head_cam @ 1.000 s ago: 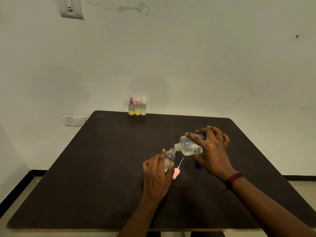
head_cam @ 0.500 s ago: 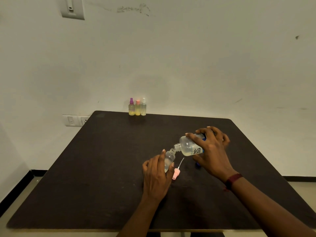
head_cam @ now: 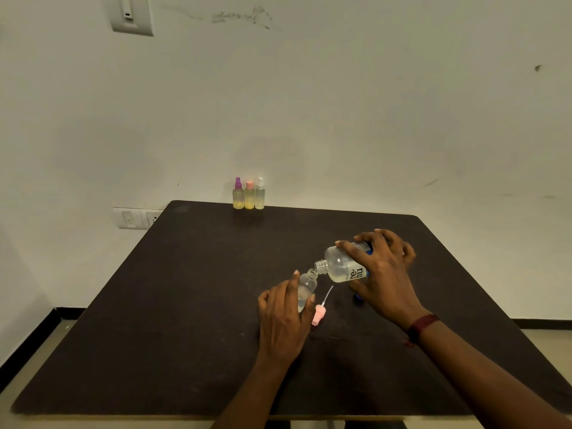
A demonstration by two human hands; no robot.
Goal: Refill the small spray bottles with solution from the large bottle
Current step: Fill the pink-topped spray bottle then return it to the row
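Observation:
My left hand grips a small clear spray bottle, open at the top and tilted slightly right. My right hand holds the large clear bottle tipped on its side, its open neck touching the small bottle's mouth. Pale liquid sits in the large bottle's lower half. The small bottle's pink spray cap with its thin dip tube lies on the table just right of my left hand. A blue cap peeks out under my right hand.
Three small spray bottles with purple, pink and white tops stand in a row at the far edge of the dark table, holding yellowish liquid. A white wall rises behind, with sockets at the left.

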